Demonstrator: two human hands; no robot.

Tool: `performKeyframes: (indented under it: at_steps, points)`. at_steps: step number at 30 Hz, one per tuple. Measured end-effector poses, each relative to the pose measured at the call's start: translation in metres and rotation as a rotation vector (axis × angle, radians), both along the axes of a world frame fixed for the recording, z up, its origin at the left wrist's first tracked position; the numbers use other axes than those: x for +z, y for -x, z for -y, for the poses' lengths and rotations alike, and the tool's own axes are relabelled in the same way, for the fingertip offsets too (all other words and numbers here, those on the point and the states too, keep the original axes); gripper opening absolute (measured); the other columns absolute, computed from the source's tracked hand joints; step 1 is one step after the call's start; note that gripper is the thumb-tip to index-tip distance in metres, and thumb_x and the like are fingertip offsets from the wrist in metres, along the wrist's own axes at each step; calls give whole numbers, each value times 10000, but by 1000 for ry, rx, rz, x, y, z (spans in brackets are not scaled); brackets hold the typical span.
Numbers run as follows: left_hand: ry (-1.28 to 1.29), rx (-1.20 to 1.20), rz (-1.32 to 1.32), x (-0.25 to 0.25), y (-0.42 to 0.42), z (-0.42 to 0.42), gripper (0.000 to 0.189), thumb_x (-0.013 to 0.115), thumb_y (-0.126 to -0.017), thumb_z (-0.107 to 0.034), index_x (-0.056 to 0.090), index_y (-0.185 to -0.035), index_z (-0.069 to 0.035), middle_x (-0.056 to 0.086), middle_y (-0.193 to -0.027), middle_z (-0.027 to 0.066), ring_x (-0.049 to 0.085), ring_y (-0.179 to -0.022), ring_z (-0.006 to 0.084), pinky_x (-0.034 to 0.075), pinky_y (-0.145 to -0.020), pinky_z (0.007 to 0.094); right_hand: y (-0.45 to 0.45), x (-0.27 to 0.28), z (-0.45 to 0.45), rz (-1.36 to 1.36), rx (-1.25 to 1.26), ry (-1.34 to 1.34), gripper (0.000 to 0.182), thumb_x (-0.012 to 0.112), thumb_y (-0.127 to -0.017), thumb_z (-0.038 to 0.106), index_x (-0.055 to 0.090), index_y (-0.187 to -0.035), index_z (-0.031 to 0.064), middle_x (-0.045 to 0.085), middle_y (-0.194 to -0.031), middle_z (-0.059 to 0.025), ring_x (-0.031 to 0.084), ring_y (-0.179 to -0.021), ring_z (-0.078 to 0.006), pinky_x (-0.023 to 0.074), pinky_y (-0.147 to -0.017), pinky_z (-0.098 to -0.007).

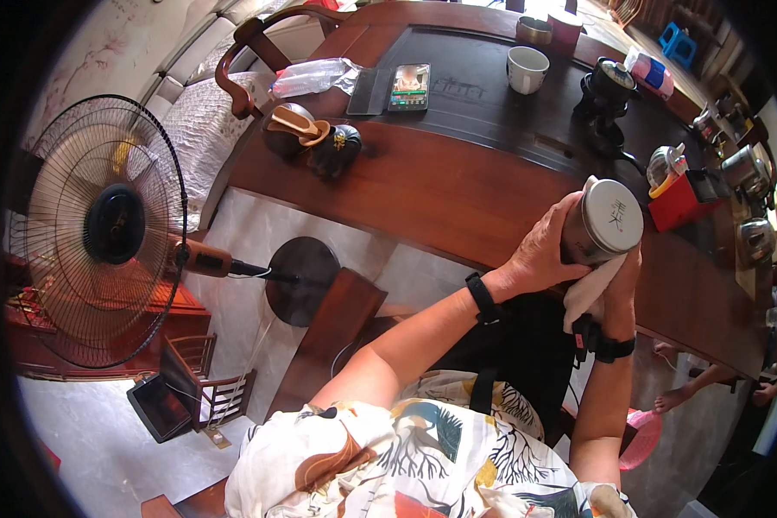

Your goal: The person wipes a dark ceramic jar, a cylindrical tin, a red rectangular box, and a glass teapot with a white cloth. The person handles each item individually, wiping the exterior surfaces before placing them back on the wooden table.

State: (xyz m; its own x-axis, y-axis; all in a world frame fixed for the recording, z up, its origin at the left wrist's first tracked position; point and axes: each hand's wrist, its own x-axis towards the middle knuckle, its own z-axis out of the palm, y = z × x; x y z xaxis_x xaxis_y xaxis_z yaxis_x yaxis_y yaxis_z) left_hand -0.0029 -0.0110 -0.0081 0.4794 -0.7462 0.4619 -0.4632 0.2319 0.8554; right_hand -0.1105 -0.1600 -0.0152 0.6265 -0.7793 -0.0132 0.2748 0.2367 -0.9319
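Note:
My left hand (534,252) grips a grey metal canister (586,233) from its left side, thumb near the bottom. The canister's round white lid (612,210) is on, faces up towards me and bears writing. Against the lower right of the canister, my right hand (621,288) holds a white cloth (586,291), whose end hangs down between my wrists. Part of the right fingers is hidden behind the canister and cloth. Both hands are above the near edge of a reddish-brown wooden table (427,188).
On the table are a white mug (528,70), a phone (409,87) in an open case, a dark teapot set (605,97), a red box (683,201) and a black jar (337,149). A standing fan (116,223) is at left. Another person's foot (672,399) shows at right.

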Motion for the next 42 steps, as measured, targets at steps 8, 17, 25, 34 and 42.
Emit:
performKeyframes:
  at_steps: [8, 17, 25, 34, 42]
  points:
    - [20, 36, 46, 1, -2, -2, 1200, 938, -671, -200, 156, -1579, -126, 345, -1508, 188, 374, -1428, 384, 356, -1188, 471, 22, 6, 10, -545, -58, 921, 463, 362, -1097, 302, 649, -1219, -41, 688, -1153, -192, 680, -1033, -313, 522, -926, -354]
    - [45, 11, -28, -2, -6, -2, 1217, 953, -684, -264, 142, -1581, -119, 389, -1502, 193, 405, -1418, 361, 373, -1176, 470, 9, 43, -27, -67, -7, 260, 396, 437, -1103, 309, 615, -1288, 9, 672, -1174, -66, 623, -1076, -146, 475, -986, -286]
    - [34, -25, -108, 1, -6, -3, 1205, 948, -691, -250, 142, -1577, -120, 430, -1475, 188, 444, -1383, 340, 402, -1147, 463, 6, 48, -32, -102, -3, 252, 428, 408, -1115, 332, 603, -1286, -8, 668, -1173, -80, 617, -1073, -139, 478, -976, -289]
    - [155, -40, -466, -2, -6, -3, 1169, 930, -691, -174, 158, -1566, -102, 444, -1471, 163, 478, -1336, 280, 430, -1115, 433, 4, 32, -25, -136, 117, 272, 517, 391, -1111, 415, 558, -1359, -7, 659, -1226, -105, 632, -1091, -168, 501, -970, -305]
    - [205, 4, -320, 5, 10, -3, 1143, 920, -694, -146, 173, -1557, -91, 482, -1437, 171, 498, -1336, 309, 429, -1124, 435, 18, 39, -44, 65, 250, -471, 597, 386, -1083, 517, 501, -1425, 41, 647, -1297, -128, 650, -1138, -241, 546, -978, -351]
